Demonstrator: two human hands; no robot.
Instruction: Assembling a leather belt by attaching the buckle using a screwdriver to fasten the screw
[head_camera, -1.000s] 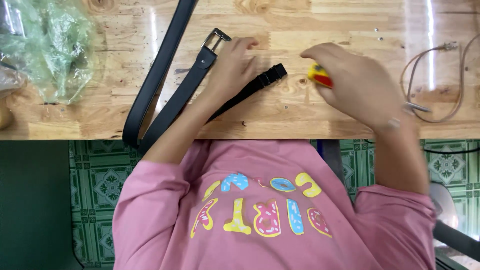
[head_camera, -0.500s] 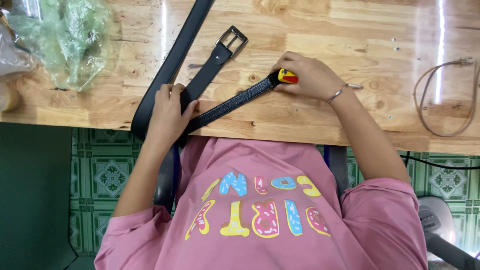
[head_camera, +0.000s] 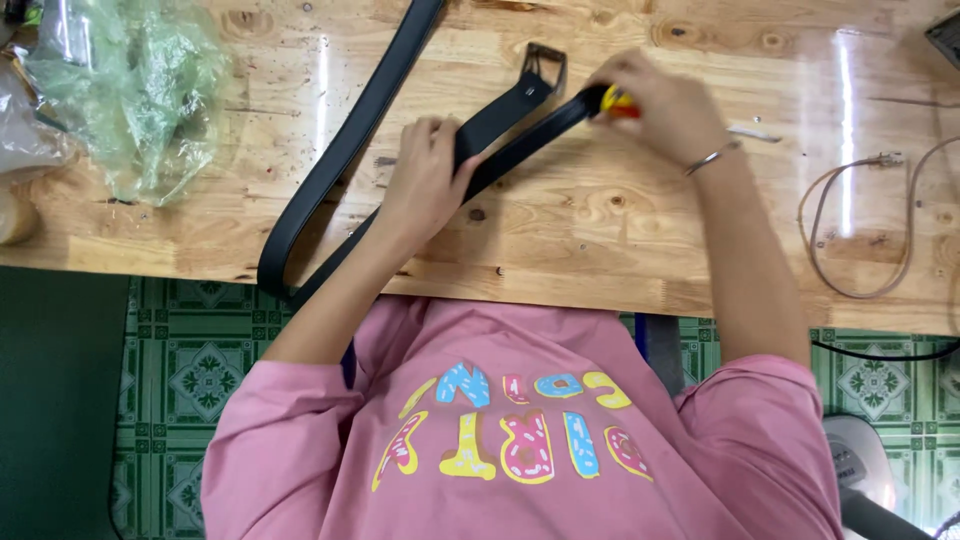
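A long black belt (head_camera: 340, 160) lies looped on the wooden table (head_camera: 600, 250), its metal buckle (head_camera: 545, 65) toward the far side and its bend hanging over the near edge. My left hand (head_camera: 425, 185) rests on the two straps mid-table, fingers curled over the upper one. My right hand (head_camera: 665, 110) is closed on a small yellow and red tool (head_camera: 615, 100), which is held against the belt's free tip beside the buckle. A thin bangle circles my right wrist. The tool's working end is hidden by my fingers.
A crumpled green plastic bag (head_camera: 140, 90) lies at the table's far left. A brown looped cable (head_camera: 860, 230) lies at the right, with a small metal piece (head_camera: 752, 132) near my right wrist. Below the table edge are my pink shirt and a green tiled floor (head_camera: 190, 360).
My right hand has carried the tool from the right side of the table to the belt's tip. My left hand slid along the straps toward the buckle and now grips them.
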